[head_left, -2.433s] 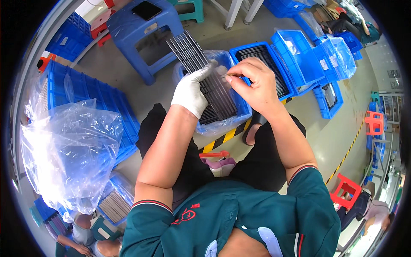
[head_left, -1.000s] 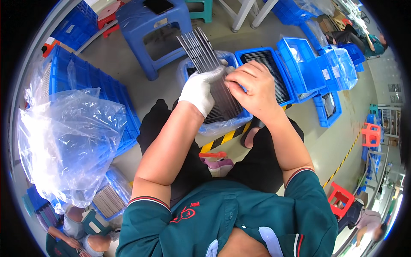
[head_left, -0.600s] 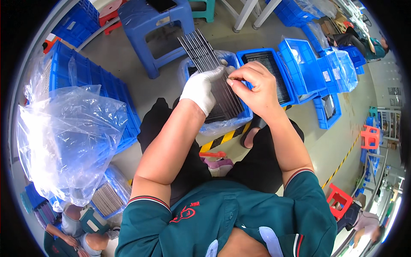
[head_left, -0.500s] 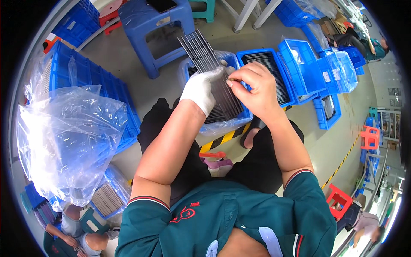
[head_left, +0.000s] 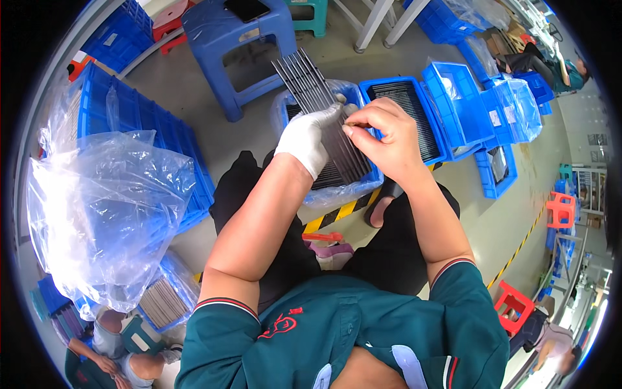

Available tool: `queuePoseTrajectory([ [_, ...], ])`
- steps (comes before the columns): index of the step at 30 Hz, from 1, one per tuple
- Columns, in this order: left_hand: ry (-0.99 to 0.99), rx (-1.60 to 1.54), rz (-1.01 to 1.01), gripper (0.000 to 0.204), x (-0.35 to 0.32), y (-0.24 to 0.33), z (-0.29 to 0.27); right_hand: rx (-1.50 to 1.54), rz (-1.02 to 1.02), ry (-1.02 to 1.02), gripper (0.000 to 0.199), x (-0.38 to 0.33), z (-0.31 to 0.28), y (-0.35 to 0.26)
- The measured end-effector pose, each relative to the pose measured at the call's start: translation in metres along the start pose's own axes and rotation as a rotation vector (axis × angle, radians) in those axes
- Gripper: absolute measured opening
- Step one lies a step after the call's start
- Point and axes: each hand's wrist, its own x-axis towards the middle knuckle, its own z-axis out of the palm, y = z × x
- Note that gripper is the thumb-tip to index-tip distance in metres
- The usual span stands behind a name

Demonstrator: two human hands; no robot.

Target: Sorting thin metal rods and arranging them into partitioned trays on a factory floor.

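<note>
My left hand (head_left: 306, 137), in a white glove, is wrapped round a bundle of long dark flat strips (head_left: 303, 78) fanned side by side. The bundle slants over a plastic-lined blue crate (head_left: 372, 174) that holds more dark strips. Bare and pinched, my right hand (head_left: 387, 135) has its thumb and forefinger together at the right edge of the bundle. What lies between those fingertips is too small to make out.
Right of the lined crate stands a blue crate (head_left: 443, 148) filled with dark strips. A blue stool (head_left: 214, 39) carrying a phone (head_left: 247, 9) is beyond. Stacked blue crates (head_left: 155, 123) with plastic film (head_left: 110, 207) rise at left. A co-worker (head_left: 110, 353) sits at lower left.
Almost nothing differs. The whole view has shifted very slightly, and both hands keep the same hold at the bundle.
</note>
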Motion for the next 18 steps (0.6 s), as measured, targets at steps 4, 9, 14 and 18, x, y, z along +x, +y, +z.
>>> queuePoseTrajectory([
  [4,-0.003,-0.009,-0.009,0.016,-0.0009,0.0005,0.0006,-0.045,-0.037,-0.006,0.009,0.0001,0.001,0.0009],
  [9,-0.004,0.025,0.035,0.016,0.0033,-0.0026,-0.0037,-0.205,-0.171,-0.037,0.009,0.003,0.0004,-0.005],
  [14,0.022,0.011,0.033,0.015,0.0041,-0.0036,-0.0053,-0.215,-0.177,-0.054,0.009,0.0028,0.0002,-0.0021],
  [18,0.017,0.03,0.03,0.015,0.004,-0.003,-0.0044,-0.141,-0.125,-0.073,0.009,0.0006,-0.0007,-0.001],
])
